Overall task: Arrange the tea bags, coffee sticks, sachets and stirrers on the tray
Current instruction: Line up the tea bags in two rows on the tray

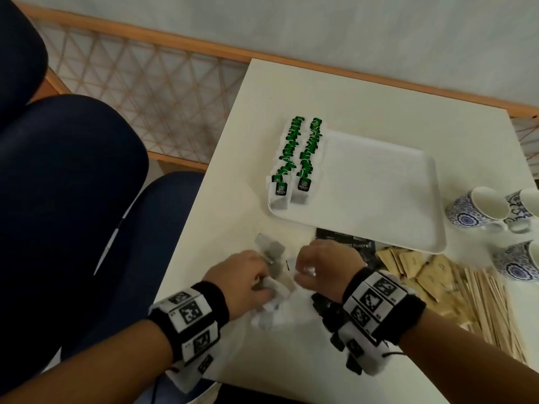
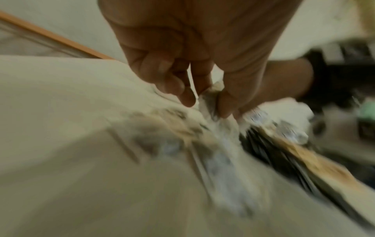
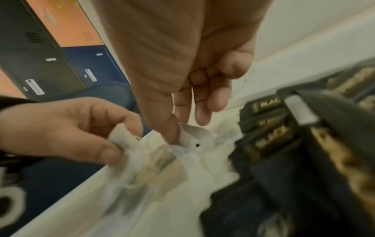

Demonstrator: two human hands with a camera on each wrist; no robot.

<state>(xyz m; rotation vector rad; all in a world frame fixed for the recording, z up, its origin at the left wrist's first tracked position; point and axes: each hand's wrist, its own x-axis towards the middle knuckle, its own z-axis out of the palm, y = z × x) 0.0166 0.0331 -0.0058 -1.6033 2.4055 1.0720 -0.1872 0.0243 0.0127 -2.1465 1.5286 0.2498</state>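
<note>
A white tray (image 1: 379, 182) lies mid-table with two rows of green-tagged tea bags (image 1: 296, 158) along its left side. Near the front edge lies a loose pile of white tea bags (image 1: 274, 304). My left hand (image 1: 248, 282) pinches a tea bag (image 3: 121, 139) from that pile between thumb and fingers. Just right of it, my right hand (image 1: 323, 266) pinches another white tea bag (image 3: 192, 133) by its edge. Black coffee sticks (image 1: 345, 242) lie under and beyond the right hand. Both wrist views are motion-blurred.
Brown sachets (image 1: 414, 266) and wooden stirrers (image 1: 493, 310) lie at the right front. Blue-patterned cups (image 1: 478, 211) stand beside the tray's right edge. Dark blue chairs (image 1: 73, 199) stand left of the table, and a wooden lattice rail runs behind.
</note>
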